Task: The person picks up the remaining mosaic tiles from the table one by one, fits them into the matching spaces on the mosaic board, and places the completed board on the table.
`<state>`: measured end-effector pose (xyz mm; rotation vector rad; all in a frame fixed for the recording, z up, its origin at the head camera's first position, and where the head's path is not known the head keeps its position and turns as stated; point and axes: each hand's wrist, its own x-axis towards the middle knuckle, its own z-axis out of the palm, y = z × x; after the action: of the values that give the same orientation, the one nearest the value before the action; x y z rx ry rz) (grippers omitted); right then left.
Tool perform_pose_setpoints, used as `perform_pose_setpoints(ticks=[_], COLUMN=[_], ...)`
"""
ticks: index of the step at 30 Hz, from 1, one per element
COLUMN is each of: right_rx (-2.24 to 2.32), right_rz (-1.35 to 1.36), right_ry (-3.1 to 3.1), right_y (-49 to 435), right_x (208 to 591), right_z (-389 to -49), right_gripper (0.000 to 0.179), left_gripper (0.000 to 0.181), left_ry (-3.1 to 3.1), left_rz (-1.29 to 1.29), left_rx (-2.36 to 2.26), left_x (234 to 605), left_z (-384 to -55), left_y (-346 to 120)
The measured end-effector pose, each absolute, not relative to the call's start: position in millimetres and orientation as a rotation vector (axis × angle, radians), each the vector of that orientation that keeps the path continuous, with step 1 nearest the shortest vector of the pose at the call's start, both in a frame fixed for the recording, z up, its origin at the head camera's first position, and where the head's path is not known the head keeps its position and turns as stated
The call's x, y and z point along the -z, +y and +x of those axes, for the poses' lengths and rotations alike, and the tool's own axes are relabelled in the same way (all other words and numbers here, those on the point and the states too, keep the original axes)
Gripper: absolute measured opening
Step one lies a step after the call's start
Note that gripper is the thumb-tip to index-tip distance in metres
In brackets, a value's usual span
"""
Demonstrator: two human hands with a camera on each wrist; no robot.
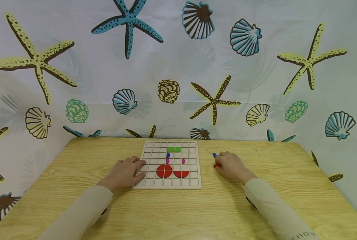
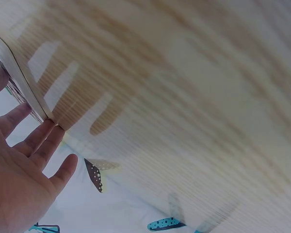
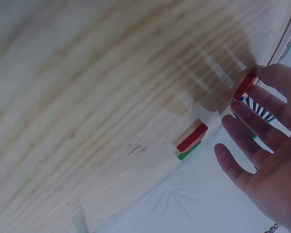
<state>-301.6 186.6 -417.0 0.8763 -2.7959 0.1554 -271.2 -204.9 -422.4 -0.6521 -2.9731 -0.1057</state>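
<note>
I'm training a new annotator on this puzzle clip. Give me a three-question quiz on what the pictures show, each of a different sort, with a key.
1. True or false: the left hand rests flat on the left edge of the grid board.
2. Multiple choice: which colour are the two square pieces in the board's upper rows? A) red B) green C) blue
3. Fill in: the right hand touches a loose ___ piece on the wooden table, right of the board.

Key: 1 true; 2 B; 3 red.
</note>
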Motion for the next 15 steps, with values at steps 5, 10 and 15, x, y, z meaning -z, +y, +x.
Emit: perform_pose_setpoints(ticks=[5,10,15], right_rx=[-0.154,-0.120,-0.127], right_rz=[0.833,0.785,0.779], right_ry=[-2.839,-2.892,-2.911], right_y=[185.1,185.6,186.3], right_x=[415.4,415.4,413.5], right_z=[-300.6,-301.4,-300.2], right_gripper=[0.008,0.009,0.010], left_gripper=[0.047,0.047,0.047], left_ry=[-2.974,-2.969,-2.967], left_rz=[-0.647,-0.650,-0.651], left_rx=[0.114,0.101,0.104], left_x=[422.2,422.2,423.7], left_z=[-270.5,-270.7,-271.2], left_y=[-204.2,-204.6,-204.5])
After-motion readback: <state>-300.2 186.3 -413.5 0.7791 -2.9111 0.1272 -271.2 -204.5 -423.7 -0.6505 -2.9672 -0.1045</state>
